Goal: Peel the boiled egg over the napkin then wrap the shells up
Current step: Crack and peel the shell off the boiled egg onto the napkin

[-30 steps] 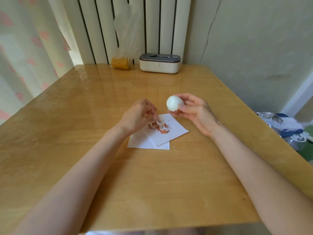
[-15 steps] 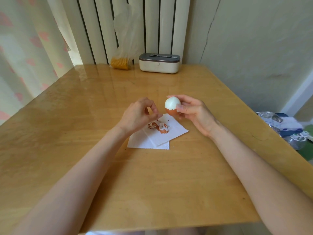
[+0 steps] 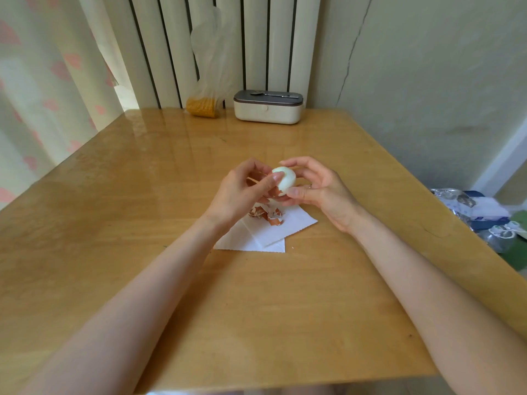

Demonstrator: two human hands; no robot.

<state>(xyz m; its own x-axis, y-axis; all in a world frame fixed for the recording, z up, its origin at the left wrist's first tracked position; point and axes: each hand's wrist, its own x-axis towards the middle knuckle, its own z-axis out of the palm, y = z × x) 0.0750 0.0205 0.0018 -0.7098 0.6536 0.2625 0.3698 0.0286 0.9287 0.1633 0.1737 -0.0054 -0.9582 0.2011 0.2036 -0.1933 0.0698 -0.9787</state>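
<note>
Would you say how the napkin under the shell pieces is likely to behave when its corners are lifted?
The napkin looks thin and creased, so it is probably floppy and light. The shell pieces sit loose near one edge, so they may slide or spill. It would likely tear easily.

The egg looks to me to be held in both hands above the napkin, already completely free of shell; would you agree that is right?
Not quite. The head view shows the egg held by both the left hand and the right hand above the napkin, but brown shell still clings to its lower end. Only the upper part is peeled.
</note>
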